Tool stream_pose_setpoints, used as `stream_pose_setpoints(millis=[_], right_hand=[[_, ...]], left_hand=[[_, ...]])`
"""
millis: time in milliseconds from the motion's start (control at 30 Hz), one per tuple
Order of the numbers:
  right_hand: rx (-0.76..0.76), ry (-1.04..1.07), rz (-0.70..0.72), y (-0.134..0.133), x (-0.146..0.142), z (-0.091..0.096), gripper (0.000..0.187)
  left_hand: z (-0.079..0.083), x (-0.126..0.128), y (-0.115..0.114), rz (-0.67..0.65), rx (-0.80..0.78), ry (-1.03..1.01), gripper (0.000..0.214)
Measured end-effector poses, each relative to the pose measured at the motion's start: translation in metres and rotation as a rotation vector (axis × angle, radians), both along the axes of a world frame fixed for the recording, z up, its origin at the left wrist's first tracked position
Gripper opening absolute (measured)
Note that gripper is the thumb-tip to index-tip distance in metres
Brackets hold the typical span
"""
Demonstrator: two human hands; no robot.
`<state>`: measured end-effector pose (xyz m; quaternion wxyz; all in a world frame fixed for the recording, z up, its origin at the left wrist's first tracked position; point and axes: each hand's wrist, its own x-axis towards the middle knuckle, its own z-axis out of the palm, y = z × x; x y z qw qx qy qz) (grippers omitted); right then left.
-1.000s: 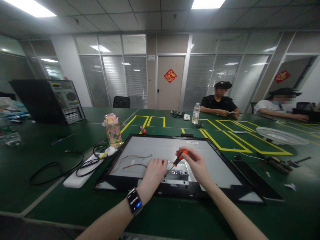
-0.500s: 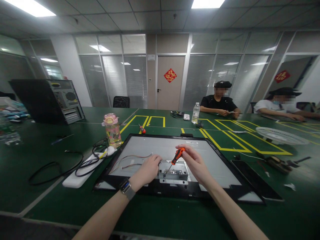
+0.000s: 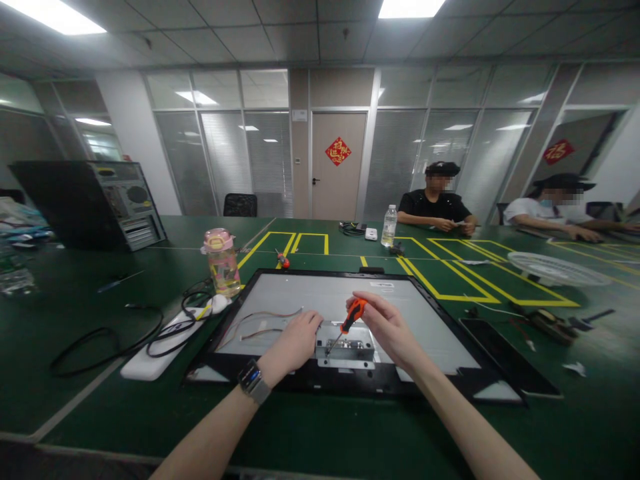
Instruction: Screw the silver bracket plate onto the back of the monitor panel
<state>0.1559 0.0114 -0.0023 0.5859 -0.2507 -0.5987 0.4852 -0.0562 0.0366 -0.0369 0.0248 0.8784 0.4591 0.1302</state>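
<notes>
Just right of the frame's middle, the right hand [image 3: 387, 327] has its grip closed around the orange-and-black handle of a screwdriver [image 3: 356, 312], thumb and fingers pinching it near its upper end. The screwdriver slants down to the left, its shaft reaching into the left part of a metal bracket [image 3: 361, 351] in the lower middle of the frame; whether the tip sits in a screw is too small to tell. The left hand [image 3: 296, 341], left of the bracket, is bent with its fingertips at the bracket's upper left edge, and I cannot tell whether its grip has hold of the metal or only rests there. A watch [image 3: 253, 381] is on the left wrist. The bracket sits on the grey back of a black-edged panel [image 3: 320, 293], which lies flat across the centre of the green desk [image 3: 125, 427]. Thin wires [image 3: 265, 333] lie on the panel near the left hand. Left of the panel are a white power strip [image 3: 143, 361] with black cable over it and a pink-lidded bottle [image 3: 223, 270]; at its right edge lies a dark flat slab [image 3: 507, 357]. Two people sit at the upper right.
</notes>
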Motion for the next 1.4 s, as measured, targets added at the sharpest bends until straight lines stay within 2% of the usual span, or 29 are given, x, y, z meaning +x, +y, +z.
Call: stream_pose_setpoints(millis=[333,533,667,733,833,1000,1167,1400], right_hand=[[-0.026,0.022,-0.001,-0.001,-0.003,0.001,0.026],[-0.004,-0.013,0.027,-0.002,-0.002,0.001,0.034],[0.157,-0.194,-0.196,-0.002,-0.004,-0.001,0.035],[0.234,-0.245,-0.319,-0.002,-0.004,-0.002,0.031],[0.293,-0.275,-0.391,-0.003,-0.004,-0.002,0.027],[0.289,-0.270,-0.307,-0.006,-0.003,0.001,0.032],[0.177,-0.145,-0.256,-0.003,-0.004,-0.003,0.033],[0.078,-0.025,-0.156,0.005,0.000,-0.006,0.015]], left_hand=[[0.001,0.000,-0.003,0.001,0.007,0.005,0.041],[0.000,0.000,-0.002,0.005,0.041,0.027,0.039],[0.005,0.010,-0.012,0.048,0.104,0.131,0.034],[0.007,0.017,-0.017,0.118,0.139,0.220,0.031],[0.009,0.025,-0.023,0.134,0.200,0.320,0.029],[0.008,0.027,-0.025,0.157,0.244,0.353,0.024],[0.008,0.026,-0.025,0.163,0.279,0.356,0.027],[0.010,0.028,-0.026,0.157,0.205,0.338,0.031]])
